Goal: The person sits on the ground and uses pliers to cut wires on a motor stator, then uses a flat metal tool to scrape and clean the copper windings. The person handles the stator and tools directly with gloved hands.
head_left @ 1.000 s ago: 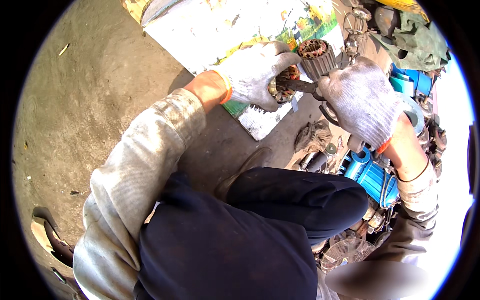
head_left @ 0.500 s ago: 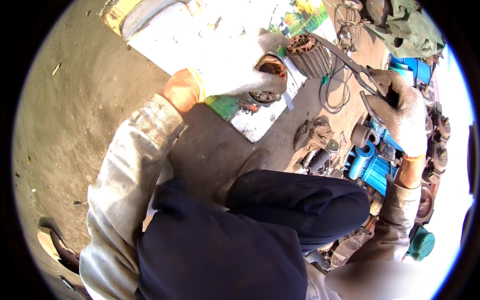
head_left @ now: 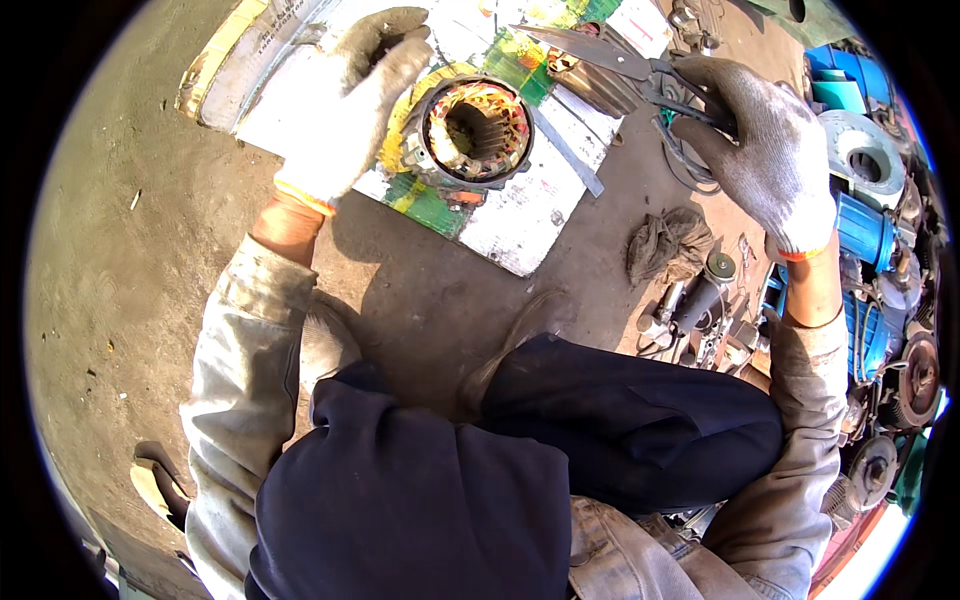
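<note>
The squat, ring-shaped stator (head_left: 490,130) sits on printed cardboard (head_left: 525,235), its dull metal shell lined with yellow and red windings around a dark, slotted bore. The bore's open end faces up toward the camera, its axis rising from the cardboard. Left of the stator, the knit-gloved left hand (head_left: 350,115) curls loosely, a gap between them. Right of the stator, the gloved right hand (head_left: 755,150) grips dark metal shears (head_left: 610,55), their long blades pointing left across a ribbed housing (head_left: 605,90). On the wearer's side of the stator, the cardboard's edge meets dusty floor (head_left: 420,265).
</note>
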`<state>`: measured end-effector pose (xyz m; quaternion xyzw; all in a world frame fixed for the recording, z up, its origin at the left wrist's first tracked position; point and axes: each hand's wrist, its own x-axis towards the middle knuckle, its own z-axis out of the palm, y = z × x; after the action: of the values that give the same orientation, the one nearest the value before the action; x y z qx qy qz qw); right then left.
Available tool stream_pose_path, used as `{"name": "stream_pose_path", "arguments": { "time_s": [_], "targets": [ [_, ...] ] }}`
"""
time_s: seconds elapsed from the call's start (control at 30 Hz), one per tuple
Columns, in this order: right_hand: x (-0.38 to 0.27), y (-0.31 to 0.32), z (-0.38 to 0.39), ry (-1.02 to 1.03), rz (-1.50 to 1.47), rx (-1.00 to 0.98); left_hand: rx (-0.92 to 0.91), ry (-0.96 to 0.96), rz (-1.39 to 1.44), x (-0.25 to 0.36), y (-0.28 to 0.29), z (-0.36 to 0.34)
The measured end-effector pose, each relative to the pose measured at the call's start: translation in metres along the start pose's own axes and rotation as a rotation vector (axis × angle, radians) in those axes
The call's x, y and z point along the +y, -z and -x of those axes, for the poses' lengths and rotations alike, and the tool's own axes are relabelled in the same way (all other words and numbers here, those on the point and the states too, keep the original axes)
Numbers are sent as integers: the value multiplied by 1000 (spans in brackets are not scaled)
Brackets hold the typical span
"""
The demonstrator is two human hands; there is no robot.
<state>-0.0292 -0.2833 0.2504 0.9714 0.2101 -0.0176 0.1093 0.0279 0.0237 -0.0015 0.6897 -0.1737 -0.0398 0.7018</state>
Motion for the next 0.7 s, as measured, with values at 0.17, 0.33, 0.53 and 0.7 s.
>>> {"name": "stream_pose_path", "arguments": {
  "time_s": [0.17,0.33,0.53,0.7],
  "targets": [
    [-4,1,17,-20,-72,-68,168,-108,-457,26,-77,73],
    [-2,-1,19,-22,-54,-124,181,-136,-487,15,-87,63],
    [3,0,11,114,19,-116,-168,-248,-589,26,-44,7],
    [-4,11,-3,278,183,-102,-395,-244,-538,21,-21,-18]
  ]
}}
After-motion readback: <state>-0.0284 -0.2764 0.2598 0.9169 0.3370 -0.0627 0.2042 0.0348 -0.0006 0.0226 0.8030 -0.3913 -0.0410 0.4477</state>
